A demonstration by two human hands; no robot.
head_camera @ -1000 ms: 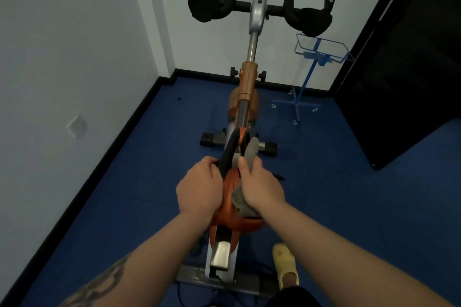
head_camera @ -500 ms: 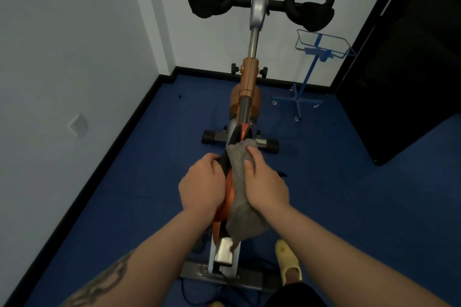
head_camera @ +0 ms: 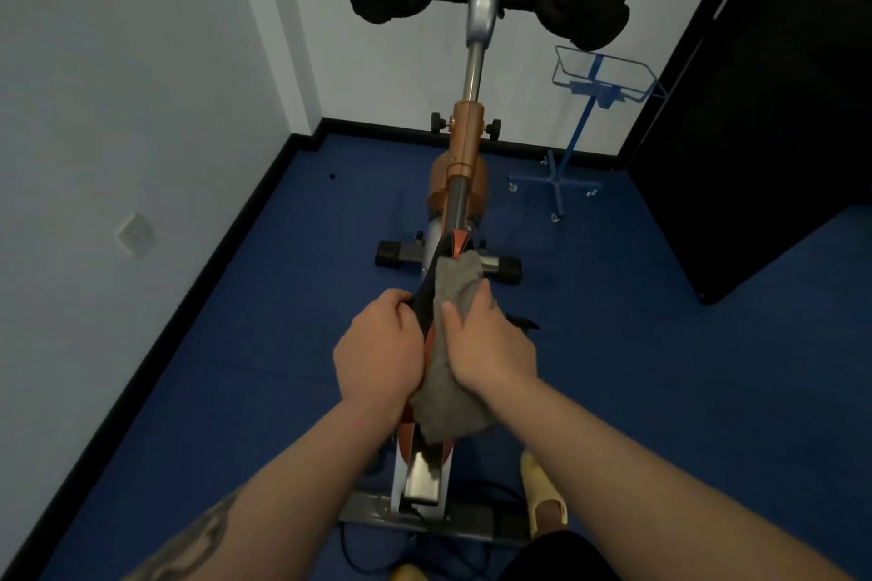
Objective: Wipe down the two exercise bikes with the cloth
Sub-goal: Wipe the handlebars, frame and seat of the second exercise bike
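Blue carpet (head_camera: 226, 392) fills a narrow corner between pale walls (head_camera: 118, 85), with a black skirting running along their foot; a wall socket (head_camera: 135, 232) sits at nine o'clock, low on the left wall. At centre stands one exercise bike (head_camera: 465, 146), its long axis running from six o'clock at the rear stabiliser up to twelve o'clock at the handlebars (head_camera: 486, 0) and console; the second bike is not in view. At its saddle (head_camera: 427, 302), the left hand (head_camera: 377, 354) has its fingers curled over the saddle's left edge, steadying it; just to its right the right hand (head_camera: 490, 344) grips the grey cloth (head_camera: 448, 387), thumb on top, pressing it onto the saddle's top and right side; the cloth lies lengthways along the saddle, one end near the nose at twelve o'clock, the other hanging at six. Judging by this, the coming stroke runs along that same axis, and the right hand is the one placed to make it. Further right, a blue wire stand (head_camera: 585, 118) rests at two o'clock beside a dark door (head_camera: 778, 109); a foot in a yellow slipper (head_camera: 542, 491) shows at five o'clock.
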